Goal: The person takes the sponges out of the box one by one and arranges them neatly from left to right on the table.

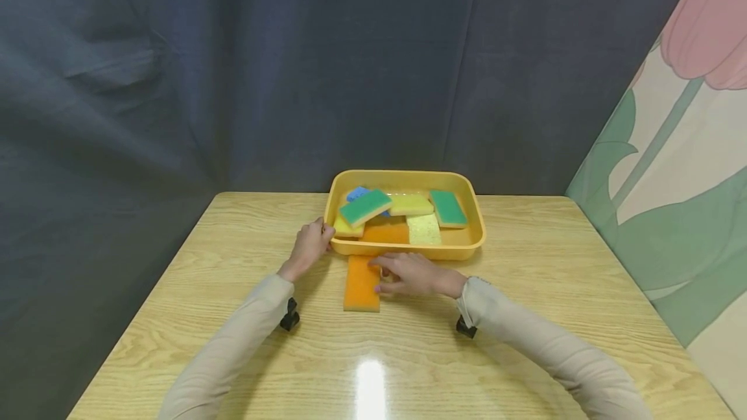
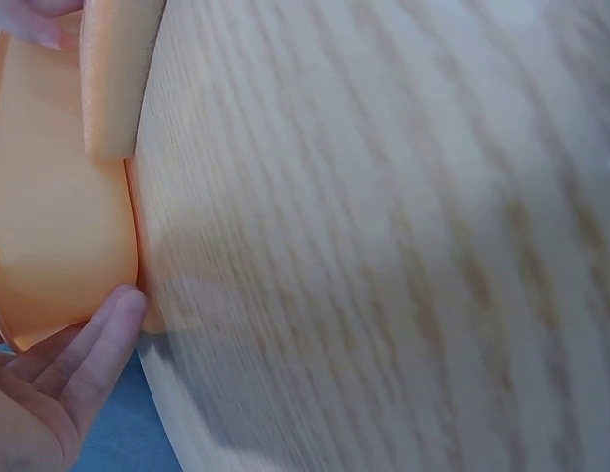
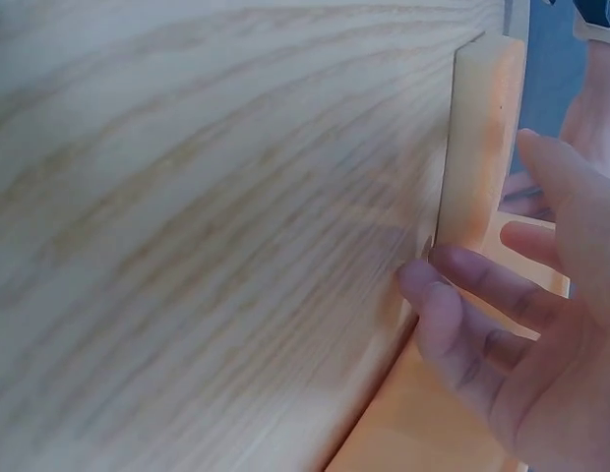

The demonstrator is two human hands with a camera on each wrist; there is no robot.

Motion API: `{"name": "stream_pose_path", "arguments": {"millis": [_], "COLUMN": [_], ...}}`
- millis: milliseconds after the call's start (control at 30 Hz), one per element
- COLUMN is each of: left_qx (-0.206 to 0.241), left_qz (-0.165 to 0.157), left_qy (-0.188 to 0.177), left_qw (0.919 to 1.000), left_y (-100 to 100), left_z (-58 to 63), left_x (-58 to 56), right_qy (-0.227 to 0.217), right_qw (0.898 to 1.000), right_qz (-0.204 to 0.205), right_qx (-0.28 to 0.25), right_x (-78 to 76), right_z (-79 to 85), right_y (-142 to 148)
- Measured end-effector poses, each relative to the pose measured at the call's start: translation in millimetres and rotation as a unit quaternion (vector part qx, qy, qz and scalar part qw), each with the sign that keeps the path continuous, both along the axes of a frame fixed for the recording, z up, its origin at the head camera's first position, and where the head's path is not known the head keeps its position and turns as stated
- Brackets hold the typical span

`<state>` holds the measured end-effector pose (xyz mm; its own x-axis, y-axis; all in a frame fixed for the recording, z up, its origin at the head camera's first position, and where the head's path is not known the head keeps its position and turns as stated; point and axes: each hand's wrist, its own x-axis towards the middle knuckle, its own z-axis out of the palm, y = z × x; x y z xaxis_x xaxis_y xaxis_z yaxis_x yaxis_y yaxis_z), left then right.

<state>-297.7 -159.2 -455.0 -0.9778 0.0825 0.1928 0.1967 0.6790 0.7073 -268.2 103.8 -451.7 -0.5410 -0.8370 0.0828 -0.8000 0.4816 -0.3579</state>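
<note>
A yellow plastic tub [image 1: 403, 251] holds several sponges. My left hand [image 1: 310, 245] grips the tub at its front left corner; in the left wrist view its fingers [image 2: 108, 344] lie along the outer wall. Just in front of the tub, an orange sponge [image 1: 361, 293] lies on the table, its far end close to the tub wall. My right hand [image 1: 411, 274] is at the right side of this sponge, thumb and fingers spread. From the right wrist, the sponge [image 3: 477, 143] stands beyond the fingertips, with the lower fingers [image 3: 492, 285] loosely bent near the tabletop.
Inside the tub are green-topped sponges [image 1: 448, 208], yellow sponges [image 1: 411, 205], a pale yellow one [image 1: 424, 231], another orange sponge [image 1: 385, 234] and a blue piece [image 1: 357, 194]. A dark curtain [image 1: 379, 70] hangs behind the wooden table [image 1: 245, 232]; a floral wall panel [image 1: 671, 167] stands at right.
</note>
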Motion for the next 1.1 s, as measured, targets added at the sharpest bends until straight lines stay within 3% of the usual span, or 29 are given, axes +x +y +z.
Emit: {"name": "stream_pose_path", "arguments": {"millis": [200,567,867,1100], "left_qx": [-0.005,-0.009,-0.010,-0.011], "left_qz": [0.001,-0.005,0.000,0.001], "left_qy": [0.003,0.007,0.002,0.008], "left_qw": [1.0000,0.9999,0.9999,0.9999], "left_y": [-1.1,-1.5,0.6,-0.2], "left_z": [-0.6,0.4,1.3,0.1], "left_x": [-1.1,0.0,0.9,0.7], "right_qy": [0.002,0.009,0.078,0.149], "right_qw": [1.000,0.997,0.983,0.970], "right_qz": [-0.003,0.009,-0.016,-0.030], "right_qx": [-0.013,-0.082,-0.165,-0.192], "right_x": [-0.6,0.8,-0.9,-6.8], "right_z": [1.4,7.2,17.0,24.9], "right_y": [0.3,-6.0,-9.7,-15.2]}}
